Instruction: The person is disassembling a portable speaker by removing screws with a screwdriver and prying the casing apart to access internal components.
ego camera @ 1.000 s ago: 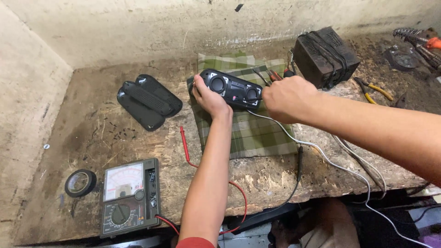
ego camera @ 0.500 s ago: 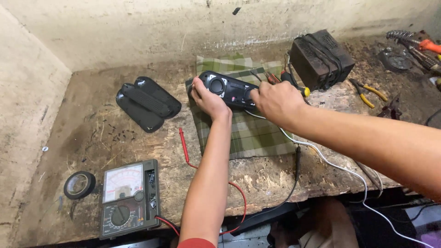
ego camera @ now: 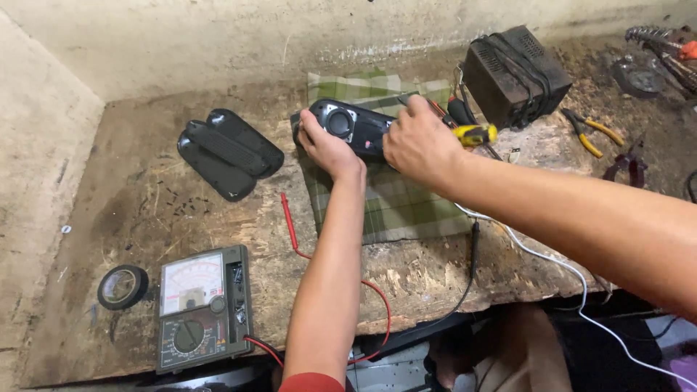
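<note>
My left hand (ego camera: pixel 327 145) wraps its fingers around the smooth black oval speaker (ego camera: pixel 348 127) on the green checked cloth (ego camera: pixel 399 207). My right hand (ego camera: pixel 421 145) rests curled on its other end; I cannot tell what it grips. Rough, scarred wooden tabletop (ego camera: pixel 145 218) underneath.

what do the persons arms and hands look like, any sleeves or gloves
Both hands are bare: no gloves, rings or watch show on the left hand or the right hand. Both forearms are uncovered. A red sleeve edge shows at the bottom of the left arm. No sleeve is in view on the right arm.
</note>
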